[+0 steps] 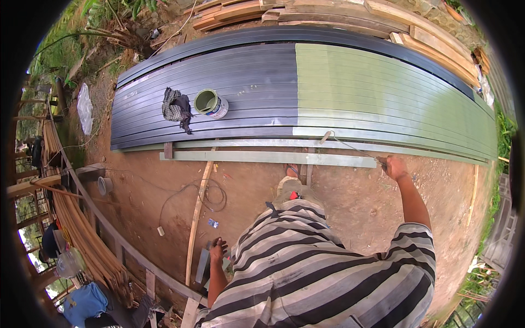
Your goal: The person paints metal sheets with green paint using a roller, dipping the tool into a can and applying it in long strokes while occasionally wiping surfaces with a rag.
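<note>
My right hand (395, 167) is closed around the handle of a paint roller (326, 136), whose thin wire frame reaches left to the small roller head. That head lies over the near edge of the slatted panels, by a narrow pale-green strip (246, 157). Pale green coats the right part of the wide row of boards (350, 82); the left part is dark blue-grey. Low at my left side, my left hand (219, 249) hangs with loosely bent fingers and nothing visible in it. An open paint can (211, 104) stands on the dark boards beside a crumpled checked cloth (176, 109).
Stacked timber (339, 16) lines the far side. A wooden batten (199, 218) and a looped cable (210, 197) lie on the dirt ground. At the left are a grey bucket (105, 186), a curved rail (104, 218) and more long wood strips (82, 235).
</note>
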`<state>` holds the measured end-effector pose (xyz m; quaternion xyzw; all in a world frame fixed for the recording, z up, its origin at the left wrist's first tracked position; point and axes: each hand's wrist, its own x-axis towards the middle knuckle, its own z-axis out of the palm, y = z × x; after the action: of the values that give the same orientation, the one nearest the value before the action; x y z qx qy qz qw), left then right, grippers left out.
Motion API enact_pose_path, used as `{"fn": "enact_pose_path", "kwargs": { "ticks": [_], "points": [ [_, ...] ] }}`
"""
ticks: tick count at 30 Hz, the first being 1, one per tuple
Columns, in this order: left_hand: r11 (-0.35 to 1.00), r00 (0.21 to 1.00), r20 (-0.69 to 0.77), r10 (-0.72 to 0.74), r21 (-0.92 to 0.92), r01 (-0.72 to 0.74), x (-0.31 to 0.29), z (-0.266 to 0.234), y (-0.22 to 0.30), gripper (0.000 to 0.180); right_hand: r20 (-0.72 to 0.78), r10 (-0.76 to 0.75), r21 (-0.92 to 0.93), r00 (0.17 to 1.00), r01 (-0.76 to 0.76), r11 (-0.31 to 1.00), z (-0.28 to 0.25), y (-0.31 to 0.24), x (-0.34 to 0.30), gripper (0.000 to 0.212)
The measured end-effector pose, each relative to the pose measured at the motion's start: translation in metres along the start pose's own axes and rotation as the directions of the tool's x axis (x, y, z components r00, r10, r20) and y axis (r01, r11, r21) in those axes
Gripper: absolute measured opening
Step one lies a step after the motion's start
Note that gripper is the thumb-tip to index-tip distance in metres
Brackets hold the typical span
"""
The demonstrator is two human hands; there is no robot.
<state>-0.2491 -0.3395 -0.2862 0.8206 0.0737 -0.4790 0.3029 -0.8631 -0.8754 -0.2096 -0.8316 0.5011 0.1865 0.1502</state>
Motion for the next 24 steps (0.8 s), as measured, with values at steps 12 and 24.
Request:
{"fn": "enact_pose_path", "kwargs": {
  "ticks": [12,24],
  "points": [
    [0.97,0.974,0.098,0.206,0.112,-0.217,-0.011,0.101,0.116,0.045,0.114,-0.313,-0.062,0.943,0.321,0.945,-0.061,0.023,0.135,0.04],
    [0.999,0.999,-0.037,0.01,-0.042,-0.012,-0.034,0.093,0.043,0.044,0.126,-0.515,-0.108,0.848,0.527,0.843,-0.058,-0.124,0.238,0.037]
  ]
}}
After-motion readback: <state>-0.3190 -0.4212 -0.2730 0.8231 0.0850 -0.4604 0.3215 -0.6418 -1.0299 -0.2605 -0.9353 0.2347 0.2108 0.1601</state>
